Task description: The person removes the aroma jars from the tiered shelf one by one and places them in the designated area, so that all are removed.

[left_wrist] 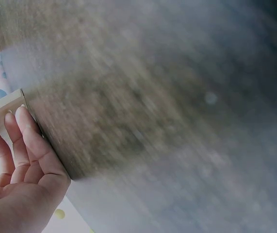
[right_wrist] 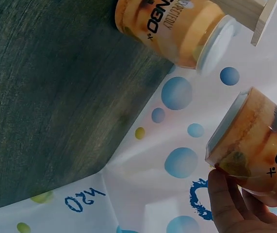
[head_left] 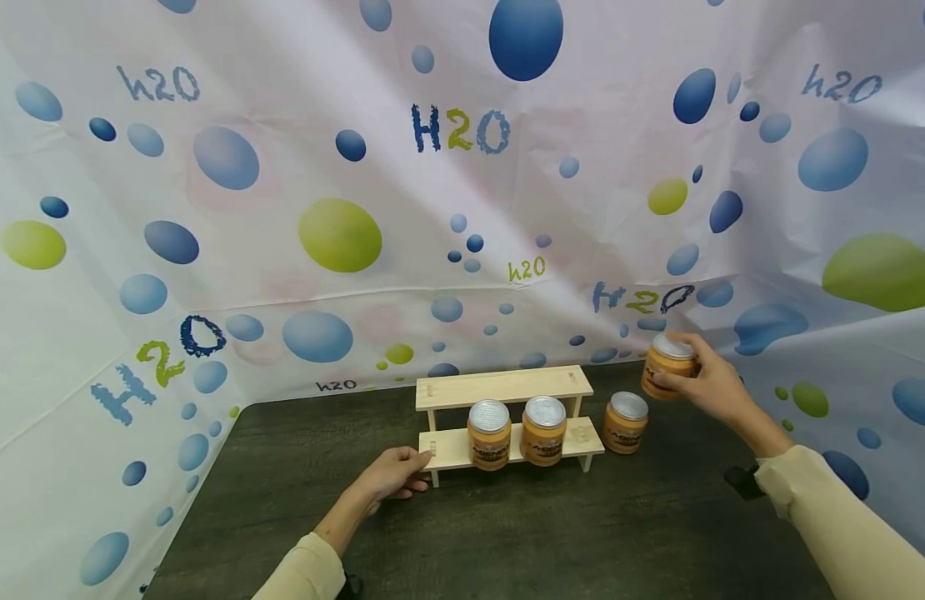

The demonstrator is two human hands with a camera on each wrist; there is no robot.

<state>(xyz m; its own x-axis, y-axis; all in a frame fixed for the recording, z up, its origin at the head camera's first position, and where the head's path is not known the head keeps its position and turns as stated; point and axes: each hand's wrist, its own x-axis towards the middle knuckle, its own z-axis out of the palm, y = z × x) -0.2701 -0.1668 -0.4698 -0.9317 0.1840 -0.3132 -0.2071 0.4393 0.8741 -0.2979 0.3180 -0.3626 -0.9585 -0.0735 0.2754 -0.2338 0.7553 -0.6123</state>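
Observation:
A small two-tier wooden shelf [head_left: 500, 386] stands on the dark table [head_left: 507, 533]. Two orange jars with silver lids [head_left: 488, 434] [head_left: 543, 430] sit on its lower tier. A third jar [head_left: 625, 422] stands on the table just right of the shelf. My right hand [head_left: 706, 385] grips a fourth orange jar [head_left: 667, 367] [right_wrist: 254, 145], lifted above the table at the right. My left hand [head_left: 393, 475] rests with straight fingers [left_wrist: 29, 141] against the left end of the shelf's lower tier [left_wrist: 2, 109].
A white backdrop [head_left: 342, 208] printed with blue and green bubbles and "H2O" wraps the table on three sides. The table's front half is bare wood grain. A black strap [head_left: 743, 482] shows at my right wrist.

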